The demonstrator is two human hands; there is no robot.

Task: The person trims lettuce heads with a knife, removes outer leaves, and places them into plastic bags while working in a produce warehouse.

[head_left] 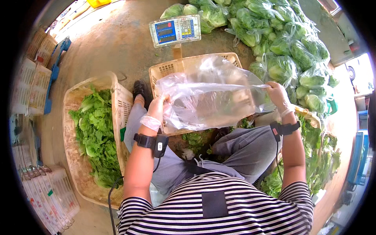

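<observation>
My left hand [160, 103], in a thin translucent glove, grips the near-left side of a large clear plastic bag [211, 98]. My right hand [277, 95], gloved too, pinches the bag's right end, so it is stretched between both hands. The bag lies over a beige plastic crate [160, 69] in front of me, partly hiding its inside. Just beyond the crate a digital weighing scale display [174, 31] stands on a post.
A beige crate [70, 156] of leafy greens [94, 133] is at my left. Bagged heads of green vegetables [282, 47] are piled at back right. Loose greens [319, 160] lie at my right. Stacked crates [37, 84] line the left edge. My shoe [139, 89] is beside the middle crate.
</observation>
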